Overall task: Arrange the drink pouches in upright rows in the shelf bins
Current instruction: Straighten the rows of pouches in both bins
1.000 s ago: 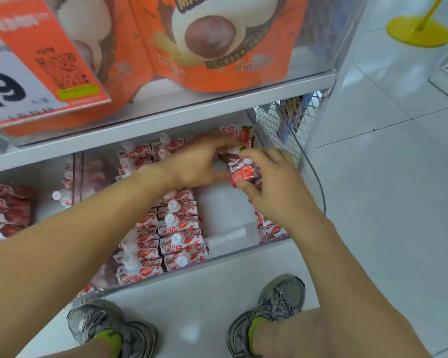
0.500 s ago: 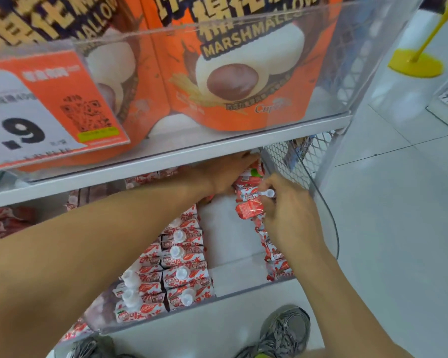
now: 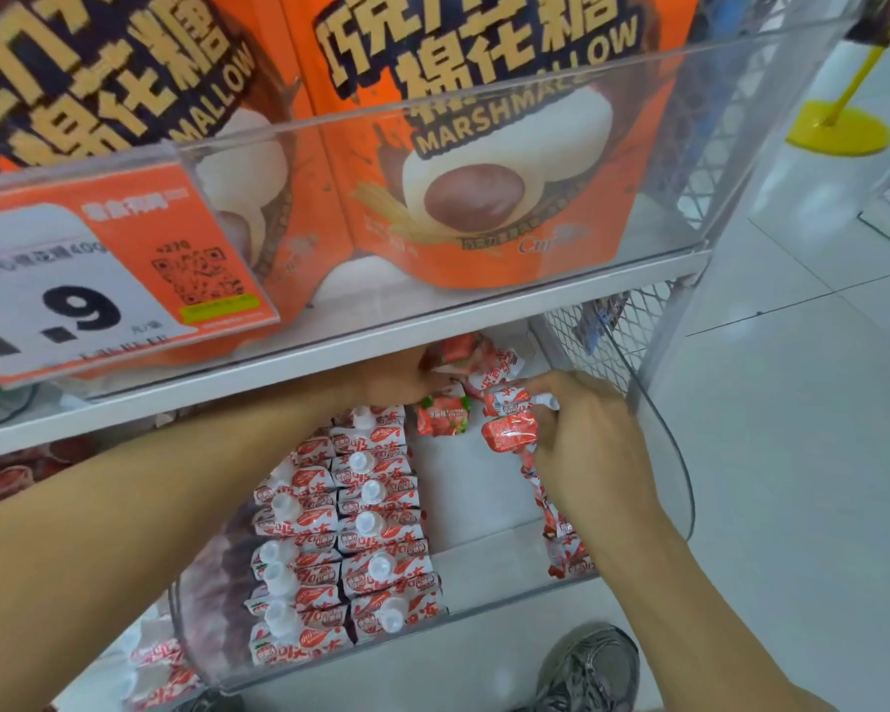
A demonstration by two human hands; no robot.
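Free room: bare strip of bin floor at frame center, btwn the two packed upright rows of pouches on its left and a thinner row on its right. Upper shelf edge caps access from above. Mesh side panel and clear curved bin wall block the right. Both forearms cross the bin front; loose pouches clutter the back.

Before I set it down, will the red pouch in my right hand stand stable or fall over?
Probably it tips: the red pouch looks soft and crinkled in the right hand. Its neighbours in the right-hand row lean, so press it against them.
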